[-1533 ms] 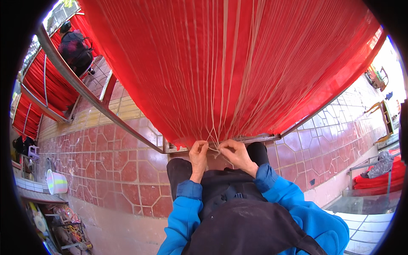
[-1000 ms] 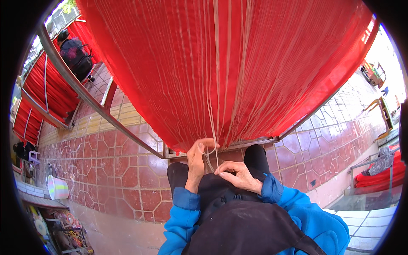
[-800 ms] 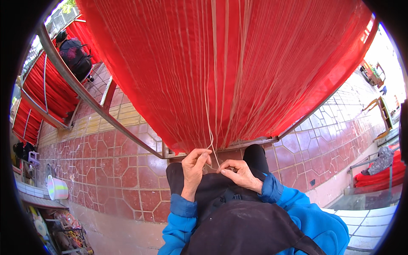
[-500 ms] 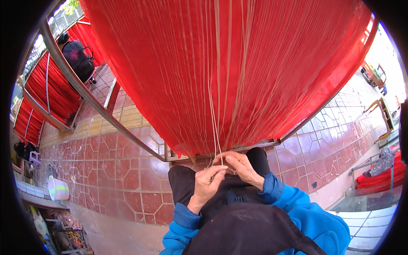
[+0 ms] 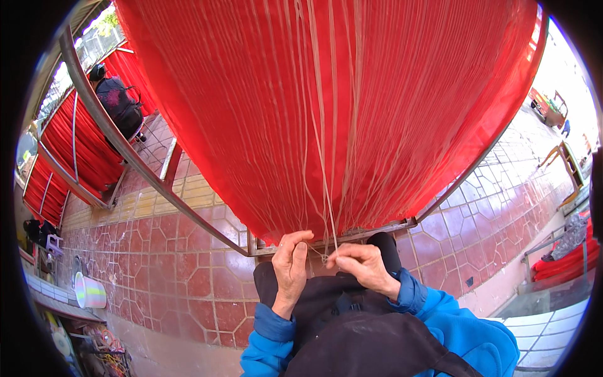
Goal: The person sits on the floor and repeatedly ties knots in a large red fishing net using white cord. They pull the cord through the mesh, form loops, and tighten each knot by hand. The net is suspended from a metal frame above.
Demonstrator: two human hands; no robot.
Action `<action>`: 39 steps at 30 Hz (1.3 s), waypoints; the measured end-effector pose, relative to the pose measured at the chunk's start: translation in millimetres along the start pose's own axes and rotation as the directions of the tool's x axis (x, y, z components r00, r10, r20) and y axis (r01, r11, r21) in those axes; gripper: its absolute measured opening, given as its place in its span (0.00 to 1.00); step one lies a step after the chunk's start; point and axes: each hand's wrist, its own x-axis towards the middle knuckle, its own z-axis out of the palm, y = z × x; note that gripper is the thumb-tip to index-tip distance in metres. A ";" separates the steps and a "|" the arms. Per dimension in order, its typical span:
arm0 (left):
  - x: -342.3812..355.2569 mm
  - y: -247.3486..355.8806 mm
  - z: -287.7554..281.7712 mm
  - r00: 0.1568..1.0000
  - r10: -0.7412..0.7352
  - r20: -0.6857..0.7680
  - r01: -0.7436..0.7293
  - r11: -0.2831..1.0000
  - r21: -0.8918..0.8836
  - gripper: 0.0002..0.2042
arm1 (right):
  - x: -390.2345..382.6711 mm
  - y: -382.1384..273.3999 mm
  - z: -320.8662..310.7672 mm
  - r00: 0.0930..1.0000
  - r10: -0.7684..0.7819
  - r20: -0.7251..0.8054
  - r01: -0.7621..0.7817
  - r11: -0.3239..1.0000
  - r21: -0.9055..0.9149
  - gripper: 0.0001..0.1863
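Observation:
A red cloth panel (image 5: 239, 113) hangs in a metal frame (image 5: 207, 229) before me, overlaid with long pale strings (image 5: 317, 144) that converge at the lower middle into a small knotted bunch (image 5: 325, 257). My left hand (image 5: 291, 264) is just left of the knot, index finger bent and apart from the thumb, with nothing clearly held between them. My right hand (image 5: 361, 267) pinches the strings beside the knot at thumb and forefinger. Both hands sit over the dark apron (image 5: 352, 339) covering my lap.
At upper left a seated person (image 5: 116, 103) is beside more red-draped frames (image 5: 72, 144). A white bucket (image 5: 89, 290), plastic stool (image 5: 53, 245) and cluttered shelf (image 5: 88, 345) are at left. At right are red cloth (image 5: 565, 264) with grey plastic, a wooden piece of furniture (image 5: 568, 176) and a cart (image 5: 549, 110).
Compared with half a second ago, my left hand has lifted leftward and loosened from the strings. My right hand has moved slightly down and pinches them. The whole view has shifted slightly downward.

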 end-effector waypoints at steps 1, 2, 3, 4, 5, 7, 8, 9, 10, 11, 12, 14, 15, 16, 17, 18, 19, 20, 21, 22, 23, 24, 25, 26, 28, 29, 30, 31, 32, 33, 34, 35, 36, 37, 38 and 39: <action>6.8 11.4 -0.5 0.999 0.030 0.041 -0.029 0.999 -0.029 0.14 | -3.0 1.6 0.2 0.998 -0.028 0.063 0.027 1.000 0.016 0.07; 11.6 23.4 3.3 0.998 0.009 0.069 0.004 0.984 -0.178 0.16 | -4.3 3.7 1.0 0.993 -0.051 0.111 0.053 0.999 -0.015 0.07; 14.5 35.0 11.5 0.995 -0.007 0.102 0.039 0.945 -0.323 0.19 | -5.9 5.2 1.1 0.986 -0.076 0.149 0.082 0.996 -0.035 0.08; 15.5 46.6 17.7 0.991 -0.036 0.126 0.090 0.884 -0.459 0.21 | -6.3 6.9 2.2 0.989 -0.039 0.145 0.044 0.999 -0.030 0.08; 14.6 57.6 19.6 0.983 -0.024 0.182 0.115 0.854 -0.508 0.22 | -6.9 7.2 1.5 0.993 0.008 0.117 -0.012 1.000 0.029 0.08; 14.1 73.9 22.0 0.962 -0.031 0.271 0.192 0.785 -0.588 0.24 | -4.9 5.0 -0.3 0.993 0.111 0.048 -0.117 0.980 0.158 0.08; 13.5 79.0 24.3 0.968 -0.009 0.251 0.152 0.816 -0.558 0.22 | -1.5 1.4 -4.6 0.998 0.047 0.044 -0.051 0.994 0.096 0.09; 12.4 82.5 25.2 0.976 0.022 0.215 0.090 0.863 -0.497 0.19 | 0.6 -5.4 -11.7 0.999 -0.002 0.050 0.001 1.000 0.026 0.09; 8.8 85.7 25.4 0.981 0.028 0.193 0.061 0.897 -0.439 0.17 | 5.3 -11.7 -15.2 0.999 0.034 0.036 -0.038 0.992 0.121 0.10; 4.7 88.0 25.3 0.985 0.034 0.169 0.033 0.925 -0.379 0.15 | 10.6 -19.0 -17.0 0.997 0.071 0.011 -0.072 0.979 0.189 0.11; 0.7 89.3 26.5 0.987 0.050 0.151 0.009 0.932 -0.362 0.13 | 18.9 -26.5 -17.2 0.996 -0.051 0.076 0.008 0.877 0.481 0.14; -6.1 90.3 27.0 0.980 0.082 0.181 -0.009 0.928 -0.372 0.13 | 36.8 -48.5 -21.9 0.995 -0.084 0.062 0.061 0.947 0.314 0.18; -9.7 90.3 28.4 0.978 0.092 0.189 -0.007 0.914 -0.407 0.14 | 44.6 -60.9 -21.9 0.980 -0.178 0.086 0.148 0.948 0.282 0.20; -13.2 90.0 31.1 0.977 0.086 0.196 0.003 0.910 -0.415 0.13 | 51.4 -73.3 -19.4 0.974 -0.199 0.106 0.164 0.948 0.275 0.23; -15.5 89.2 34.0 0.971 0.102 0.217 0.000 0.904 -0.427 0.13 | 56.6 -86.3 -16.6 0.964 -0.229 0.134 0.171 0.922 0.348 0.22; -18.2 87.5 35.3 0.961 0.136 0.240 -0.029 0.915 -0.402 0.12 | 58.4 -98.5 -14.0 0.955 -0.244 0.170 0.160 0.903 0.398 0.22; -19.4 85.1 36.6 0.950 0.169 0.263 -0.058 0.922 -0.383 0.12 | 60.1 -109.8 -10.9 0.952 -0.236 0.195 0.132 0.892 0.432 0.22; -21.3 82.9 36.5 0.950 0.145 0.277 -0.034 0.928 -0.371 0.12 | 59.1 -119.8 -7.4 0.954 -0.243 0.173 0.142 0.881 0.451 0.19; -22.7 79.9 36.3 0.951 0.142 0.276 -0.020 0.916 -0.400 0.12 | 56.1 -128.2 -4.4 0.922 -0.332 0.200 0.203 0.853 0.480 0.18; -23.9 76.4 36.6 0.954 0.121 0.276 0.009 0.904 -0.427 0.12 | 53.8 -135.8 -3.2 0.906 -0.364 0.218 0.224 0.846 0.483 0.17; -25.0 72.7 37.1 0.956 0.100 0.275 0.037 0.890 -0.454 0.12 | 51.1 -142.3 -2.6 0.888 -0.395 0.234 0.244 0.838 0.488 0.16; -26.1 69.0 36.9 0.956 0.096 0.276 0.035 0.900 -0.434 0.11 | 46.4 -145.7 1.0 0.867 -0.452 0.211 0.292 0.803 0.520 0.14; -26.6 65.3 37.7 0.956 0.122 0.268 0.008 0.899 -0.438 0.11 | 43.1 -149.4 2.3 0.858 -0.470 0.207 0.327 0.811 0.485 0.13; -25.9 61.7 39.6 0.954 0.146 0.260 -0.017 0.898 -0.440 0.11 | 38.3 -153.3 2.5 0.831 -0.512 0.217 0.359 0.792 0.494 0.13; -25.2 57.5 40.6 0.947 0.180 0.266 -0.025 0.867 -0.497 0.11 | 32.5 -159.4 2.4 0.759 -0.603 0.245 0.402 0.731 0.551 0.12; -24.5 56.5 40.9 0.948 0.187 0.258 -0.054 0.893 -0.446 0.11 | 31.9 -162.9 0.5 0.716 -0.640 0.279 0.427 0.717 0.551 0.12; -22.2 55.9 40.0 0.939 0.231 0.254 -0.105 0.899 -0.426 0.12 | 29.7 -164.9 1.3 0.697 -0.653 0.297 0.418 0.706 0.572 0.12; -20.1 56.0 38.9 0.931 0.278 0.237 -0.171 0.905 -0.389 0.12 | 28.6 -166.9 1.7 0.669 -0.677 0.307 0.406 0.678 0.612 0.11; -19.3 57.0 37.5 0.924 0.292 0.247 -0.202 0.921 -0.332 0.14 | 30.5 -167.0 3.5 0.616 -0.724 0.310 0.425 0.637 0.643 0.12; -18.1 58.0 36.1 0.911 0.272 0.310 -0.132 0.904 -0.406 0.15 | 30.3 -167.3 4.1 0.607 -0.722 0.333 0.385 0.633 0.671 0.11; -17.7 58.8 35.0 0.897 0.265 0.353 -0.080 0.884 -0.460 0.15 | 30.3 -166.2 4.8 0.587 -0.737 0.334 0.347 0.602 0.719 0.11; -18.0 59.2 33.9 0.882 0.260 0.393 -0.031 0.864 -0.502 0.15 | 30.0 -163.6 5.7 0.573 -0.747 0.337 0.297 0.573 0.764 0.11; -18.1 58.3 32.9 0.855 0.299 0.423 -0.038 0.851 -0.524 0.14 | 30.7 -160.6 3.2 0.559 -0.748 0.359 0.308 0.589 0.747 0.11; -19.8 56.2 33.0 0.819 0.274 0.504 0.028 0.858 -0.513 0.14 | 30.0 -154.7 2.0 0.629 -0.682 0.374 0.275 0.645 0.713 0.11; -21.2 51.9 33.4 0.781 0.245 0.575 0.071 0.879 -0.471 0.14 | 26.5 -147.1 0.6 0.693 -0.610 0.385 0.236 0.696 0.678 0.11; -23.9 44.6 34.6 0.738 0.213 0.640 0.110 0.898 -0.425 0.13 | 22.4 -138.1 -4.7 0.751 -0.530 0.393 0.188 0.743 0.643 0.11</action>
